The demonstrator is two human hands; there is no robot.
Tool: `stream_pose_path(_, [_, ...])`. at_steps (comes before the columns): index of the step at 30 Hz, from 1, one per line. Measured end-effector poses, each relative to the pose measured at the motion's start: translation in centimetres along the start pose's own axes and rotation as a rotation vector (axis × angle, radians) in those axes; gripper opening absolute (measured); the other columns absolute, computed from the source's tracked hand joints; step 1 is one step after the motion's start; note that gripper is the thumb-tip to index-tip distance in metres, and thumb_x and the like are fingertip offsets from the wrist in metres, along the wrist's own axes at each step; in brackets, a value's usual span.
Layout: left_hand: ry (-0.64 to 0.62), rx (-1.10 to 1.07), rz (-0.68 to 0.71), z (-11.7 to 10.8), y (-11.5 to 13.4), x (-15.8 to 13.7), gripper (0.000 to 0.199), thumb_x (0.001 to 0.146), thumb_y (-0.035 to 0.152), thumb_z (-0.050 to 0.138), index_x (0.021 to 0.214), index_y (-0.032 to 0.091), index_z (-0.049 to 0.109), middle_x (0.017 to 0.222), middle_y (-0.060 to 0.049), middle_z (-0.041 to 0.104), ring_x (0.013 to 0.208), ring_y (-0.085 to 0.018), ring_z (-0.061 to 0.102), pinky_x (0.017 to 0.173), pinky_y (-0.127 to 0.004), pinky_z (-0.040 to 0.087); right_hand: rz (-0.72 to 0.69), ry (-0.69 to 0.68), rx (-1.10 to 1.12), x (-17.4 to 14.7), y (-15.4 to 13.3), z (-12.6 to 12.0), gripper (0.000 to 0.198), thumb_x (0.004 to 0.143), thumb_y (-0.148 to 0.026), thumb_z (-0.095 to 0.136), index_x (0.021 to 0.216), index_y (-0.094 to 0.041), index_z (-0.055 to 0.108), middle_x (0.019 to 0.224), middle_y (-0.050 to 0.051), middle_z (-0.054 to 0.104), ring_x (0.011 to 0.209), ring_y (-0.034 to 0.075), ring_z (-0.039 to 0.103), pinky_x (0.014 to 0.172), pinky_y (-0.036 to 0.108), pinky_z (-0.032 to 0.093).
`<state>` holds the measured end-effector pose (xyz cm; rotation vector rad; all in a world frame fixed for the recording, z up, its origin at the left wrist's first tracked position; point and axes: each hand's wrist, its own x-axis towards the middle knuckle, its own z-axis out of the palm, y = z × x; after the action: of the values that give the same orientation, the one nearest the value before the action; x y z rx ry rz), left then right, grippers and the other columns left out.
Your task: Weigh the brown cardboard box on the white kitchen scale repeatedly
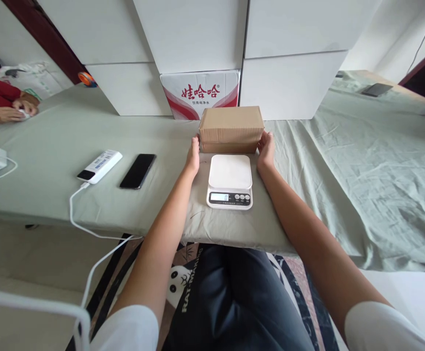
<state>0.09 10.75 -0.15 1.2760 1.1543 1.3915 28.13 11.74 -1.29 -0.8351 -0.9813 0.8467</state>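
Observation:
Behind the kitchen scale stands a brown cardboard box (230, 127), with a horizontal line across its lower front. My left hand (193, 155) presses against its left side, the fingertips partly hidden behind it. Against the right side lies my right hand (266, 148), its fingers also partly out of sight. Between my forearms, nearer to me, the white digital scale (230, 173) rests on the cloth with a bare platform. Its display (220, 197) reads what looks like 0.
A black phone (138, 171) and a white power bank (100, 166) with a cable lie at left on the green tablecloth (168, 136). White panels and a printed carton (201, 95) stand behind the box. Another person's hands (14, 109) hold something white at far left.

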Motion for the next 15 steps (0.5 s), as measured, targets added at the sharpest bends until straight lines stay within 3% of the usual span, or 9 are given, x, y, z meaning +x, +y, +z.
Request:
stream_pose_path(4, [-0.051, -0.012, 0.04, 0.2, 0.2, -0.1, 0.101, 0.101, 0.097, 0.031, 0.167, 0.028, 0.061, 0.183, -0.011, 0.05, 0.177, -0.031, 0.036, 0.145, -0.048, 0.031, 0.062, 0.044, -0.011, -0.4, -1.0, 0.5, 0.066, 0.083, -0.092, 0.051, 0.104, -0.033, 0.072, 0.135, 0.007, 0.08, 0.151, 0.032, 0.064, 0.129, 0.061, 0.055])
stream_pose_path(9, [-0.039, -0.013, 0.098, 0.5, 0.1, -0.5, 0.106, 0.093, 0.104, 0.033, 0.152, 0.024, 0.072, 0.168, -0.017, 0.067, 0.173, -0.036, 0.044, 0.142, -0.052, 0.037, 0.044, 0.011, -0.038, -0.7, -1.3, 0.8, 0.067, 0.083, -0.093, 0.05, 0.108, -0.035, 0.072, 0.136, 0.005, 0.08, 0.15, 0.031, 0.063, 0.125, 0.057, 0.058])
stream_pose_path(15, [-0.035, 0.012, 0.1, 0.2, -0.6, -0.2, 0.105, 0.092, 0.105, 0.038, 0.149, 0.024, 0.074, 0.168, -0.017, 0.067, 0.174, -0.037, 0.043, 0.143, -0.054, 0.034, 0.06, 0.051, -0.038, -0.7, -1.0, 1.1, 0.065, 0.083, -0.094, 0.054, 0.103, -0.034, 0.069, 0.124, 0.004, 0.08, 0.141, 0.031, 0.064, 0.124, 0.054, 0.055])
